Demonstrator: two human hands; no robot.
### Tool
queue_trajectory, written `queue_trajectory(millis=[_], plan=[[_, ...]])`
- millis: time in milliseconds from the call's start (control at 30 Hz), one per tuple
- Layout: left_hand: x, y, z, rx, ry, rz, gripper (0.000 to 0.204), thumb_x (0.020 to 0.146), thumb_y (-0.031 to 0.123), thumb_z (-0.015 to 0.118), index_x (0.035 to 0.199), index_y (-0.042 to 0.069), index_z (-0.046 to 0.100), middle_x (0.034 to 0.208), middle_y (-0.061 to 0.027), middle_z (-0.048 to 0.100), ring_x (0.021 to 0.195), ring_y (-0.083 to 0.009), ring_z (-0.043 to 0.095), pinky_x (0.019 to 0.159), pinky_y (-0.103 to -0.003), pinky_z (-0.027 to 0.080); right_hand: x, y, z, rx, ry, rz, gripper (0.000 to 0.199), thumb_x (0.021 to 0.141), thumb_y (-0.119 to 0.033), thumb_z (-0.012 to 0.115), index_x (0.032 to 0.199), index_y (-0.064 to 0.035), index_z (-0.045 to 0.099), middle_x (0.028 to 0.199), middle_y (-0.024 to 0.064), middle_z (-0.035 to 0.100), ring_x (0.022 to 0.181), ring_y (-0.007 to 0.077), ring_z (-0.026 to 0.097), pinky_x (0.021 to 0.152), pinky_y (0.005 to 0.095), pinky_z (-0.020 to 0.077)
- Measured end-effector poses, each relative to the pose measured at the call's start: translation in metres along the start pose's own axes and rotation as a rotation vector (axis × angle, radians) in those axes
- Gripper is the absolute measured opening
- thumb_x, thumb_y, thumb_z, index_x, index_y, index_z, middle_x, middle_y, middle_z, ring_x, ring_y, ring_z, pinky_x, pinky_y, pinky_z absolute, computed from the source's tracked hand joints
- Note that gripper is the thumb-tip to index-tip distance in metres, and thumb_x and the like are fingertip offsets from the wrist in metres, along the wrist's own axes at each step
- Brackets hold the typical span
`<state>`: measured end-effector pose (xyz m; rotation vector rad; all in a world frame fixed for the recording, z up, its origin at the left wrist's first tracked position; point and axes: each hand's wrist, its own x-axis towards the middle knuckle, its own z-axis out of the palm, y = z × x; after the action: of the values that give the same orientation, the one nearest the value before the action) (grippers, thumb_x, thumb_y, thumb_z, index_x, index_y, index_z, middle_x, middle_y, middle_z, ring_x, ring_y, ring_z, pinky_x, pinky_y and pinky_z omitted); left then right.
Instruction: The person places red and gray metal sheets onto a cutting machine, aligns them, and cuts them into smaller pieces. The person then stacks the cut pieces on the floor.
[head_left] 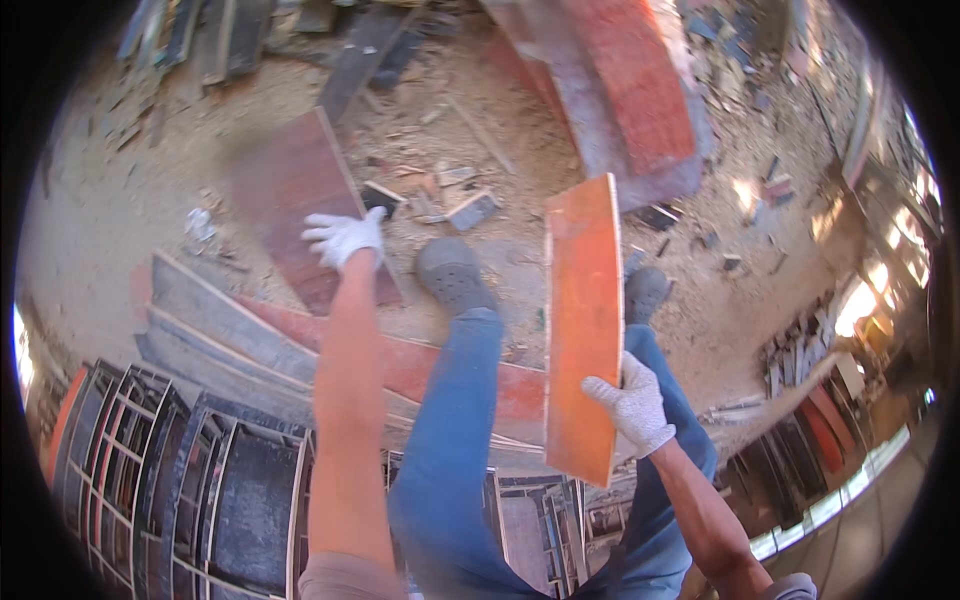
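My right hand (pixel 632 405), in a pale knit glove, grips the right edge of a long orange wooden board (pixel 582 300) near its lower end. The thumb lies across the board's face, and the board stands roughly lengthwise in front of my right leg. My left hand (pixel 345 238), in a white glove, has its fingers spread over a dark reddish-brown board (pixel 290 195). Whether the palm presses on that board I cannot tell. The upper left corner of the brown board is blurred.
Red and grey panels (pixel 640 90) lie at the far right of centre. Wood scraps (pixel 470 208) and sawdust litter the ground between my shoes. Long grey planks (pixel 230 310) lie at left, beside stacked dark framed panels (pixel 255 500). More boards (pixel 800 440) stand at lower right.
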<state>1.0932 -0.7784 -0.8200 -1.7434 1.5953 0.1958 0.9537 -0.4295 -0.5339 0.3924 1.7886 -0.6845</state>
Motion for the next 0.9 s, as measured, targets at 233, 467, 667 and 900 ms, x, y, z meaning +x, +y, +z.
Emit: queue_trajectory(millis=[233,467,667,900], plan=[[0.013,-0.118,-0.046,-0.122,0.082,0.151,0.051,0.086,0.020,0.069,0.128,-0.007,0.057,0.108,-0.0209,0.074,0.100,-0.0339,0.076,0.087,-0.044,0.060,-0.086,-0.014,-0.060,0.051,-0.024,0.048,0.032,0.091,-0.014,0.081,0.118,-0.0012,0.070,0.102,0.0032,0.070,0.092,0.0098,0.062,0.084,0.0297,0.0528],[-0.104,-0.302,-0.221,-0.580,0.011,0.338,0.057,0.088,-0.003,0.071,0.143,-0.009,0.057,0.137,-0.0166,0.066,0.120,-0.0262,0.063,0.107,-0.038,0.048,-0.221,0.008,-0.215,0.363,-0.066,0.094,0.033,0.099,-0.026,0.077,0.121,-0.0027,0.070,0.106,0.0018,0.074,0.096,0.0090,0.065,0.088,0.0295,0.0539],[-0.360,-0.263,-0.372,-0.966,0.032,0.471,0.053,0.094,-0.002,0.069,0.145,-0.010,0.054,0.138,-0.0164,0.064,0.118,-0.0265,0.061,0.108,-0.042,0.048,-0.325,0.078,-0.350,0.367,0.309,-0.037,0.041,0.106,-0.038,0.066,0.113,0.0012,0.074,0.100,0.0041,0.076,0.093,0.0101,0.065,0.085,0.0316,0.0540],[-0.644,-0.138,-0.456,-1.402,-0.171,0.645,0.055,0.097,0.026,0.079,0.135,-0.010,0.060,0.133,-0.0178,0.065,0.115,-0.0278,0.063,0.106,-0.045,0.051,-0.455,0.131,-0.530,0.990,0.272,0.037,0.062,0.109,-0.062,0.047,0.114,-0.0060,0.073,0.093,0.0043,0.072,0.080,0.0110,0.064,0.076,0.0337,0.0555]])
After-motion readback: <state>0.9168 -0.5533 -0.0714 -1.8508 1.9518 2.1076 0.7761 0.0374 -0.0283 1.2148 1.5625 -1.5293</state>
